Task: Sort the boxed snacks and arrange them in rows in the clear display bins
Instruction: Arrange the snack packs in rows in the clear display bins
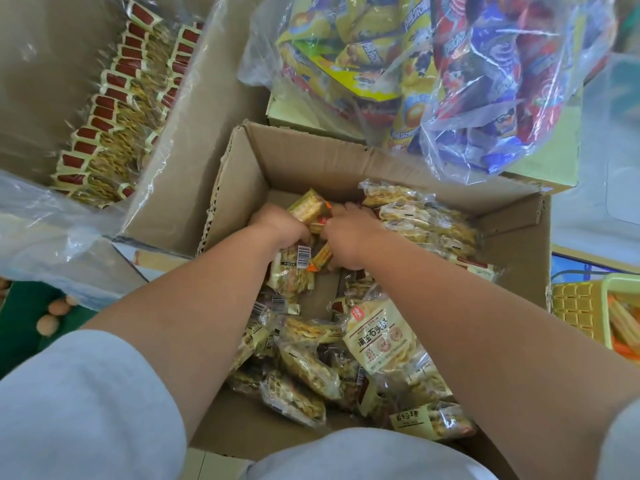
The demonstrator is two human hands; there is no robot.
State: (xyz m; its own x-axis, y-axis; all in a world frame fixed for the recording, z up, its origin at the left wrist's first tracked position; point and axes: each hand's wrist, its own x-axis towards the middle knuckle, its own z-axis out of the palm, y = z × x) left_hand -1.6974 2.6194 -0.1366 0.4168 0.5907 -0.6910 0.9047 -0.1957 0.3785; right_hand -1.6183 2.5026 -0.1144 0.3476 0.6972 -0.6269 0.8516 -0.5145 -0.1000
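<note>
Closest to me are the pale blue sleeves (86,403), with both bare forearms reaching down and away into the cardboard box (304,157), the biggest thing in view. Beyond its far right corner a clear plastic bag (450,74) bulges with yellow, blue and red wrappers. At upper left a plastic-lined bin (41,64) holds red-topped packets (114,109) standing on edge in two neat rows (whether its walls are clear I cannot tell). Loose snack packets (381,341) lie jumbled over the floor and right side of the box; they look like flat crackers in see-through film. Left hand (280,230) and right hand (349,233) meet at the far end of the box, each with fingers curled round a few of those packets, pressing them together into one bundle.

As I judge it, they weigh very little, the film is slick and crinkly, and the crackers inside will snap if squeezed. I would take them across the flat faces, several stacked side by side, with light pressure. I would avoid the crimped ends, which would let them swing and slip.
</note>
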